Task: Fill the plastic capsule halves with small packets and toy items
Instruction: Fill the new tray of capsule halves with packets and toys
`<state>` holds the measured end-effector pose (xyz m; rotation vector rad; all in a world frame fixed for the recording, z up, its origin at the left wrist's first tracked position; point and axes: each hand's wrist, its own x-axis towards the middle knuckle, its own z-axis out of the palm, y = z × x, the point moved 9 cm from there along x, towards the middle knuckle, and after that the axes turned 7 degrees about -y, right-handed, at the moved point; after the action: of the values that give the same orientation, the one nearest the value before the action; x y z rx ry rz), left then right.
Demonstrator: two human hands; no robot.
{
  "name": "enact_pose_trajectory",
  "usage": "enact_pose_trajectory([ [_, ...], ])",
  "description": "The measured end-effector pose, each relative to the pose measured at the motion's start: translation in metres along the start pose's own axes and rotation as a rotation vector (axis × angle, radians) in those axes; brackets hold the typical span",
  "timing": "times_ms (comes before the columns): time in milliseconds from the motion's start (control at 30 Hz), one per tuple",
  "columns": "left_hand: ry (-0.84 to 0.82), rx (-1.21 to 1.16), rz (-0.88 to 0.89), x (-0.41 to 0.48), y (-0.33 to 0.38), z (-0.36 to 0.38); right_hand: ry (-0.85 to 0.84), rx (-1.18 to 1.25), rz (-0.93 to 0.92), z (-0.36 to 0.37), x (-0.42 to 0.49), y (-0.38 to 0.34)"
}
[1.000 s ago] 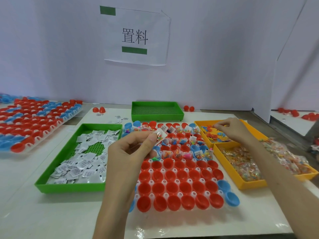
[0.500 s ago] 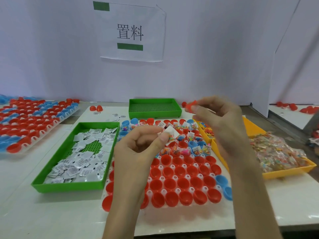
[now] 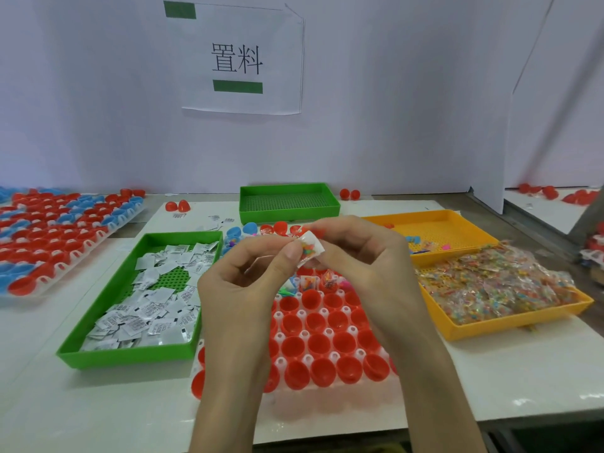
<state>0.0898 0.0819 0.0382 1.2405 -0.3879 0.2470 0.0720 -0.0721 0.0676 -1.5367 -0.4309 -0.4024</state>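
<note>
The right hand (image 3: 359, 266) now meets the left hand (image 3: 248, 289) above the bench's middle, both sets of fingers (image 3: 292, 254) pinching one small packet (image 3: 310, 251) over the red capsule halves (image 3: 322, 341). Best to fold it compact, then drop it squarely into an empty half.

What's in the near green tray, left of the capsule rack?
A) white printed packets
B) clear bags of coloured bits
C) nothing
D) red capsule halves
A: white printed packets lie heaped in the near green tray; the clear bags sit in the yellow tray at right.
</note>
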Motion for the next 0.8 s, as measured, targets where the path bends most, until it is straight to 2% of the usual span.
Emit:
enact_pose_trajectory([
  [300, 0.071, 0.056, 0.027, 0.001, 0.004, -0.011, -0.111, -0.032, 0.027, 0.01, -0.002, 0.005],
  [533, -0.028, -0.025, -0.094, 0.004, -0.014, -0.005, 0.001, -0.01, -0.007, 0.006, -0.002, 0.006],
  [800, -0.039, 0.045, -0.055, 0.003, -0.007, -0.001, 0.007, -0.121, -0.029, 0.001, -0.004, 0.002],
])
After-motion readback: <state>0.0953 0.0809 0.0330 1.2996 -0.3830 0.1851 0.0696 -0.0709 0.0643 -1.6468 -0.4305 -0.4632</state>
